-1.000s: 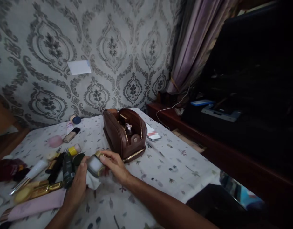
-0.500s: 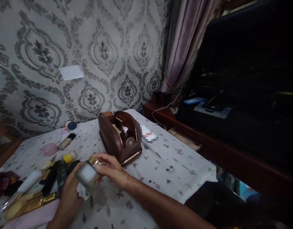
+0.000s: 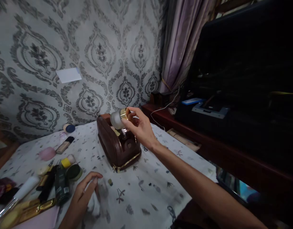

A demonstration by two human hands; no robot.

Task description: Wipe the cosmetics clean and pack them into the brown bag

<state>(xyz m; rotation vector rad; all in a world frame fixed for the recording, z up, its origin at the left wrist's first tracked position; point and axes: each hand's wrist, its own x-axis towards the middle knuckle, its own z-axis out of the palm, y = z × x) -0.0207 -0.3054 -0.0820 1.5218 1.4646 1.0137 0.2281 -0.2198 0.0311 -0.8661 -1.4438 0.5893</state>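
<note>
**Holding a frosted jar (image 3: 116,120) over the open brown bag (image 3: 109,148)**

Gripping with thumb and fingertips of the right hand (image 3: 142,128), clamped round the jar's gold lid. Holding it tilted on its side, frosted end to the left, right above the bag's unzipped mouth. Unable to read any contents through that cloudy wall!

Peering into the bag: spotting a gold-coloured piece (image 3: 116,131) and a clear, silvery one (image 3: 124,133), close together just under the jar (hard to name either in this light).

Over to the left hand (image 3: 79,192): curled round a bunched white cloth (image 3: 95,203), low over the patterned tablecloth (image 3: 124,182), in front of the bag and to its left.

Looking outward from there, meeting a squat tub (image 3: 74,172) with a dark round top, then a dark green bottle (image 3: 62,187) and a small yellow container (image 3: 65,163) with a pale end. Further left, finding a gold tube (image 3: 37,211) and a white-handled brush (image 3: 23,190) in a jumble.

Farther back, catching a black-capped bottle (image 3: 64,146), lying flat and showing beige below its cap, beside a pink puff (image 3: 47,153). Closest to the wall (image 3: 125,57), ending on a round pot (image 3: 69,128), dark blue on one face.
</note>
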